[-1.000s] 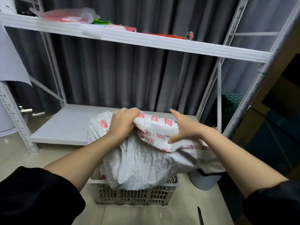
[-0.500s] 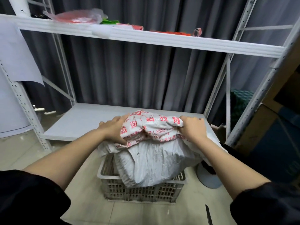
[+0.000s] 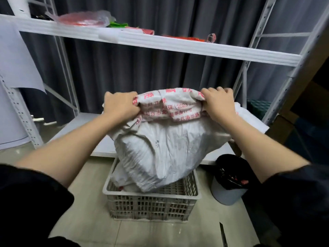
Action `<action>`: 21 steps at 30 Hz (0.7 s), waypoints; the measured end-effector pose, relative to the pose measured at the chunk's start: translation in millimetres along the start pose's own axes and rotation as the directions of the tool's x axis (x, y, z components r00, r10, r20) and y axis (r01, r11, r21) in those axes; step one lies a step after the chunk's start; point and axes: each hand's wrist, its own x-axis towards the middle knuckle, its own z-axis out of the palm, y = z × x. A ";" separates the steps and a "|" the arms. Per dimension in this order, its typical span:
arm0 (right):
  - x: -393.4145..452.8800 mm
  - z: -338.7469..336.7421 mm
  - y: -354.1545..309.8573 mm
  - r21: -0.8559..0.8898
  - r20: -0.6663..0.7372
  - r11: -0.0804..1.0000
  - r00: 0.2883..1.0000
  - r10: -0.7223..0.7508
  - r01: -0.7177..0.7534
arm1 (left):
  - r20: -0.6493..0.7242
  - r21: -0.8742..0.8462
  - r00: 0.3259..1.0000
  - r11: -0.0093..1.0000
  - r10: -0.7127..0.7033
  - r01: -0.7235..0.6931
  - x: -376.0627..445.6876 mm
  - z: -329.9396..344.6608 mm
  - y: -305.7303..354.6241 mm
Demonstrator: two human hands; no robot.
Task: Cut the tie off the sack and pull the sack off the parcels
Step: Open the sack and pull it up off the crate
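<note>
Between both hands (image 3: 122, 106), gripped: sack (image 3: 165, 139) above crate (image 3: 151, 205).

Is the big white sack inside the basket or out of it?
Partly in: the sack has its bottom in the basket, while the left hand and right hand grip its bunched top above.

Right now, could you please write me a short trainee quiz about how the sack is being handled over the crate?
1. True or false: both hands grip the sack.
2. Where does the sack's lower end sit? A) in the plastic crate B) on the upper shelf C) on the floor tiles
3. What stands right of the crate?

Key: 1 true: left hand and right hand bunch its printed end. 2 A. 3 a grey bin.
</note>
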 end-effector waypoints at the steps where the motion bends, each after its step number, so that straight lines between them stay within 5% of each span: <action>1: 5.9 -4.5 3.1 -0.018 -0.014 0.999 0.999 -0.036 0.036 | 0.038 -0.041 0.999 0.999 -0.020 0.022 1.8 -1.8 -1.3; 3: 21.9 -14.3 7.4 -0.037 -0.075 0.999 0.997 -0.013 0.010 | -0.034 -0.083 0.998 0.996 -0.047 0.044 12.9 -9.0 -4.0; 6: 35.1 -25.2 6.4 0.008 -0.054 0.999 0.998 -0.033 0.034 | 0.045 -0.134 0.995 0.987 -0.084 0.089 18.8 -21.9 -6.4; 9: 38.3 -30.9 9.1 0.018 -0.136 1.000 0.991 -0.010 0.013 | -0.159 -0.102 0.985 0.994 -0.061 0.045 30.0 -27.1 -8.7; 11: 39.9 -34.1 9.8 0.018 -0.138 1.000 0.990 -0.011 0.013 | -0.150 -0.118 0.987 0.992 -0.064 0.046 28.9 -29.1 -9.1; 16: 29.1 -29.2 9.1 0.009 -0.434 0.999 0.900 0.039 -0.038 | -0.413 -0.010 0.911 1.000 0.000 -0.005 21.9 -29.3 -6.5; 21: 0.8 -10.6 6.8 0.030 -0.472 0.997 0.880 -0.043 0.064 | -0.334 0.042 0.942 0.999 0.045 -0.033 4.1 -1.8 -13.4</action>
